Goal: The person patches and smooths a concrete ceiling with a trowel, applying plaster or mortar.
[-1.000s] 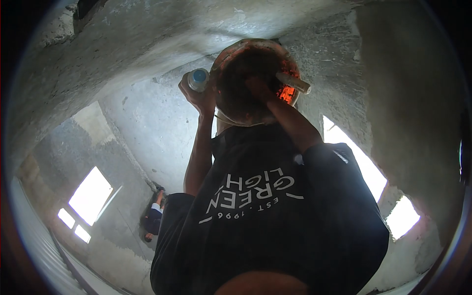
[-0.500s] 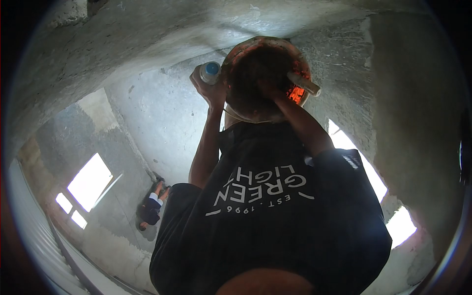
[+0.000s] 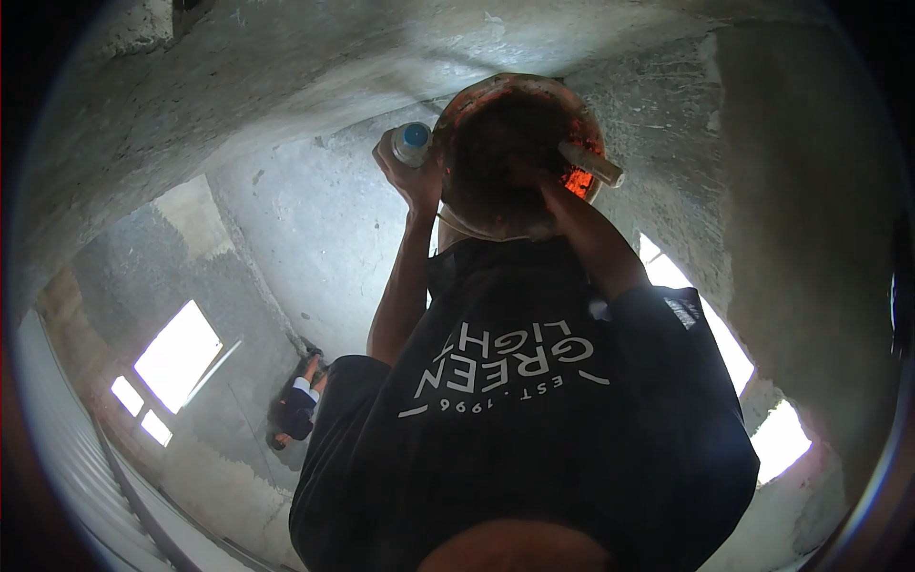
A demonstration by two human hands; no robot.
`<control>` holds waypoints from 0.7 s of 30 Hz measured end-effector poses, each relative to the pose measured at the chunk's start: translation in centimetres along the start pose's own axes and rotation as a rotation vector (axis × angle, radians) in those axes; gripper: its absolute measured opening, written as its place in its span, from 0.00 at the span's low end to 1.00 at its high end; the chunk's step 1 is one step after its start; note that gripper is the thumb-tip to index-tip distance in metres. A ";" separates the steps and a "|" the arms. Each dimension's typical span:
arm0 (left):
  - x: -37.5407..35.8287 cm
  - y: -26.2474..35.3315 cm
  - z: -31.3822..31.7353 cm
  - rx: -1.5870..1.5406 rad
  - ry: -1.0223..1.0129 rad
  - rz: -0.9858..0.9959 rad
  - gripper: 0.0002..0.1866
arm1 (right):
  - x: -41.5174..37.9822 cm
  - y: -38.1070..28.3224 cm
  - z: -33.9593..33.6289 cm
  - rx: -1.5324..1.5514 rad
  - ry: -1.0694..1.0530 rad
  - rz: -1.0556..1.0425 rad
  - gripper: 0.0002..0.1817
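Note:
A round bucket with a dark inside and a glowing red-orange patch stands at the top centre. Beside its left rim, my left hand is closed around a clear bottle with a blue top. My right hand reaches down into the bucket, where shadow hides its fingers and anything they hold. Across the bucket's right rim rests a tool with a pale handle, its other end pointing inward.
Another person is at the lower left, near a bright window opening. Rough grey concrete walls surround the bucket. More bright openings show at the lower right. Corrugated sheeting runs along the left edge.
My left hand and the bottle have shifted slightly right with the bucket in view. My right forearm has moved a little to the right. The other person's posture has changed slightly.

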State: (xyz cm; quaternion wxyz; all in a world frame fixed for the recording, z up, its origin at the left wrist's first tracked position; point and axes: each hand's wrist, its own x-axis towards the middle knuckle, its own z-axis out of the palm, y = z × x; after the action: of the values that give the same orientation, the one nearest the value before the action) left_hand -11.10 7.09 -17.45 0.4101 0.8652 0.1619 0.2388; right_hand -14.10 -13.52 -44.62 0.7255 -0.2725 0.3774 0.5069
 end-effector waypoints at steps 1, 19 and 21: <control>-0.1 0.0 -0.1 0.019 -0.001 0.010 0.32 | -0.3 0.0 -0.1 -0.227 -0.016 -0.085 0.22; 0.3 -0.1 -0.3 0.038 0.043 0.009 0.30 | -20.3 -5.5 16.0 -0.414 -0.087 -0.452 0.14; 0.5 0.2 -0.4 0.060 0.045 0.011 0.30 | -23.4 -6.5 17.5 -0.255 -0.136 -0.555 0.15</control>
State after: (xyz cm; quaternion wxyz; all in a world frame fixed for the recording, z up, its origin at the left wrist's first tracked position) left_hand -10.86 7.43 -16.95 0.3788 0.8724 0.1735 0.2555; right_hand -7.94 -14.50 -15.36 0.8197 -0.4195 0.1723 0.3499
